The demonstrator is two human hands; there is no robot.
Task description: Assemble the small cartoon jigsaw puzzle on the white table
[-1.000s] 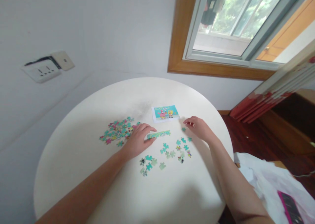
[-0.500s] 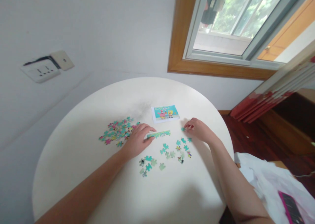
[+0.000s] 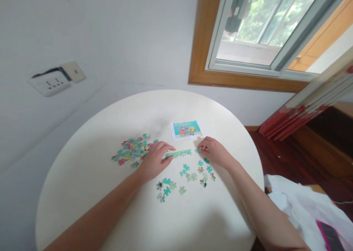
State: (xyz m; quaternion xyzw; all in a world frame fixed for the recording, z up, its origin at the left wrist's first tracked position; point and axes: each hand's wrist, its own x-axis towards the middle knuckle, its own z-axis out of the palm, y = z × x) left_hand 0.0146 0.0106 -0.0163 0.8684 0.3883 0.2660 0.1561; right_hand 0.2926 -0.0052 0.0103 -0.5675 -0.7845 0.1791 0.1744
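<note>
A joined strip of jigsaw puzzle pieces (image 3: 182, 153) lies on the round white table (image 3: 82, 192). My left hand (image 3: 156, 159) grips its left end between thumb and fingers. Just beyond the strip's right end, my right hand (image 3: 211, 149) pinches a teal puzzle piece (image 3: 196, 150), with a small gap between piece and strip. Behind the strip lies a picture card (image 3: 186, 130) with a pink starfish and a yellow sponge character. Loose teal, pale green and patterned pieces (image 3: 182, 190) are scattered nearer me.
A pile of mixed puzzle pieces (image 3: 129, 149) spreads left of my left hand. The table's far edge is close to the wall and a wood-framed window (image 3: 248, 82). At lower right are white plastic bags (image 3: 292, 195) and a pink-edged phone (image 3: 329, 236).
My right hand has moved left with the teal piece, closer to the strip's right end. The left hand stays at the strip's left end. The whole view has shifted slightly.
</note>
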